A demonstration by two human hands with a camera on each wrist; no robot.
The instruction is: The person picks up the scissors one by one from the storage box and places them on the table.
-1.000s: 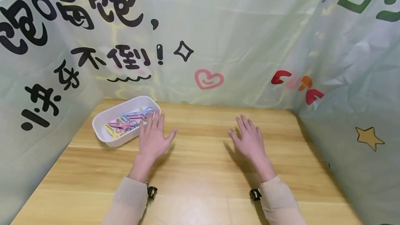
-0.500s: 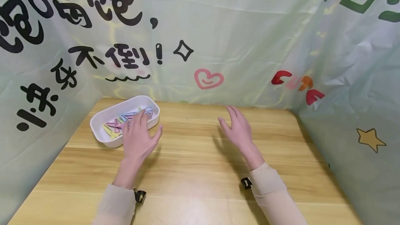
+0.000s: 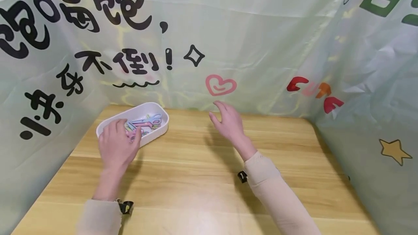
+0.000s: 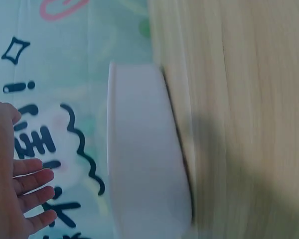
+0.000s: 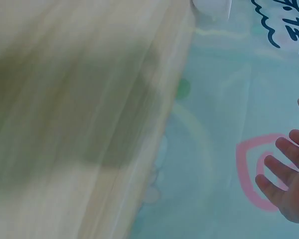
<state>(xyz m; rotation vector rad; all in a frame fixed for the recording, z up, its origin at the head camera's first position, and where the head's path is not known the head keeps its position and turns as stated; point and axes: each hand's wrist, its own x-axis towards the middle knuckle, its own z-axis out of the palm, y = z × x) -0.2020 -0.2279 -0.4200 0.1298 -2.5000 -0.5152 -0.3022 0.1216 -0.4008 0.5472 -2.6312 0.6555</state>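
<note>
A white plastic tray [image 3: 155, 133] stands at the back left of the table, with several small pastel scissors [image 3: 147, 120] in blue, pink and yellow lying in it. My left hand [image 3: 117, 146] is over the tray's near left side, fingers loosely bent, and covers part of the scissors. In the left wrist view the tray's side wall [image 4: 144, 149] stands beside that hand, whose fingers are spread and hold nothing. My right hand [image 3: 230, 124] hovers over the middle of the table, right of the tray, with fingers relaxed and nothing in them.
The wooden table [image 3: 196, 177] is closed in at the back and both sides by a pale printed cloth [image 3: 254, 46] with black lettering, a pink heart and a star. Both wrists carry small black devices [image 3: 125, 207].
My left hand has moved left, from the tray's right side to over its near left side. My right hand has moved left and slightly farther back, toward the tray.
</note>
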